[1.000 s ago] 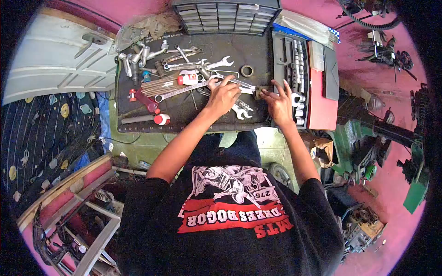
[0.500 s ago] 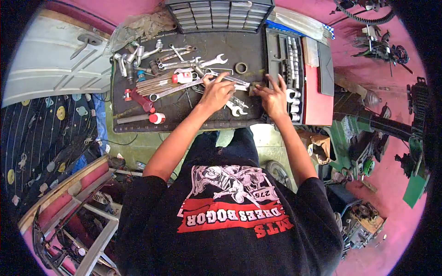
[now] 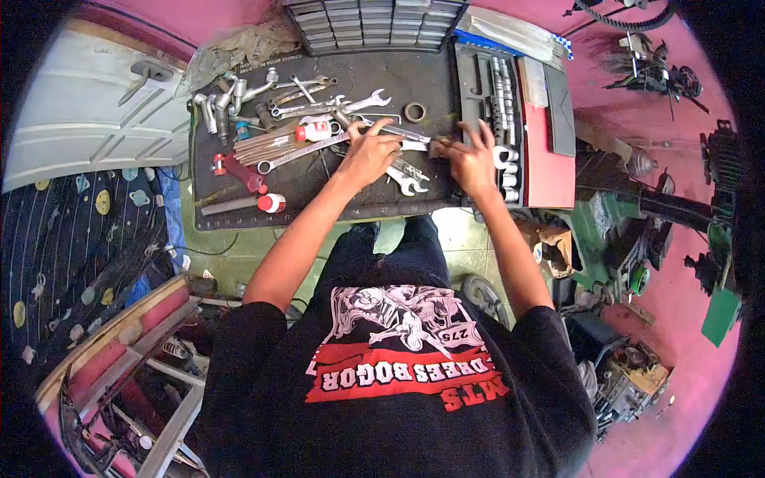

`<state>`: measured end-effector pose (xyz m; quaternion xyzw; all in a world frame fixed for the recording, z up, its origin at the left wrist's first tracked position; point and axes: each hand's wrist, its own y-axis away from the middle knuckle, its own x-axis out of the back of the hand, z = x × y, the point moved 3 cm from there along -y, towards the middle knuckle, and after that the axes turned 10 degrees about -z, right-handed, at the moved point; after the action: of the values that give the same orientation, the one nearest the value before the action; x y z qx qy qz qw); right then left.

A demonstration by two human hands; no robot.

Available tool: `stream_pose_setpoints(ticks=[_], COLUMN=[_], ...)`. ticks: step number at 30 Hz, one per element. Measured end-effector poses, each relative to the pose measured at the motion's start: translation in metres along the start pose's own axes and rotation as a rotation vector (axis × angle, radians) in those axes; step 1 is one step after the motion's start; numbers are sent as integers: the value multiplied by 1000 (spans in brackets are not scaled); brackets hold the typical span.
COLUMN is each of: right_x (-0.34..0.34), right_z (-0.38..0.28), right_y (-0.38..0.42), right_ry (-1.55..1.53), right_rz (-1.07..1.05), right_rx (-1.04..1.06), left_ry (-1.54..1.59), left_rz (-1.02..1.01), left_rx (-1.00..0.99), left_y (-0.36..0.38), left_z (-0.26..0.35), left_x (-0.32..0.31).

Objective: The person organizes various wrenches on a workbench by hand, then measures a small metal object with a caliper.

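Cluttered desk (image 3: 434,78): right hand (image 3: 473,164) pinches dark piece (image 3: 437,148) between fingers; left hand (image 3: 370,154), grip unclear; both barely shifted, handling continues.

Silver wrenches (image 3: 371,101), black mat (image 3: 382,76), pink wall (image 3: 693,275), dark planet-patterned cloth (image 3: 68,247).

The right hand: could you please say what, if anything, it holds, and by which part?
The right hand appears to pinch a small dark piece by its right end.

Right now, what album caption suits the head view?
Bare left hand among long silvery metal wrenches, bare right hand touching a small dark block.
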<state>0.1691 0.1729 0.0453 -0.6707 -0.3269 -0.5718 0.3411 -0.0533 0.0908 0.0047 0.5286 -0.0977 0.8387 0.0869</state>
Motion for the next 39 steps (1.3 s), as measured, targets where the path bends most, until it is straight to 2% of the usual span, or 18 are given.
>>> stream_pose_setpoints(ticks=[5, 9, 11, 15, 17, 20, 25, 27, 29, 31, 35, 39], right_x=[-2, -22, -28, -15, -3, -5, -27, -37, -26, -16, 8, 15], right_z=[16, -29, -47, -19, 1, 13, -32, -48, -42, -26, 30, 37], right_y=[19, -20, -36, -11, 6, 20, -16, -33, -27, -11, 45, 56], right_ry=[60, -14, 25, 24, 73, 32, -42, 1, -62, 2, 49, 67], right_rz=[52, 60, -24, -8, -75, 35, 63, 11, 74, 29, 107, 93], right_rx=[-24, 63, 108, 19, -44, -75, -8, 18, -48, -60, -190, -187], left_ry=[53, 46, 16, 51, 43, 69, 72, 54, 62, 72, 75, 83], left_rz=[41, 91, 59, 88, 83, 79, 79, 61, 80, 80, 62, 95], left_rx=[3, -3, 22, 18, 22, 46, 61, 71, 63, 68, 71, 76], left_y=[2, 2, 2, 4, 3, 4, 4, 4, 3, 3, 3, 4], left_z=[2, 4, 5, 2, 1, 2, 4, 4, 5, 4, 4, 3], left_x=[-5, -9, -6, -8, -10, -7, -9, -6, -4, -9, -10, -10])
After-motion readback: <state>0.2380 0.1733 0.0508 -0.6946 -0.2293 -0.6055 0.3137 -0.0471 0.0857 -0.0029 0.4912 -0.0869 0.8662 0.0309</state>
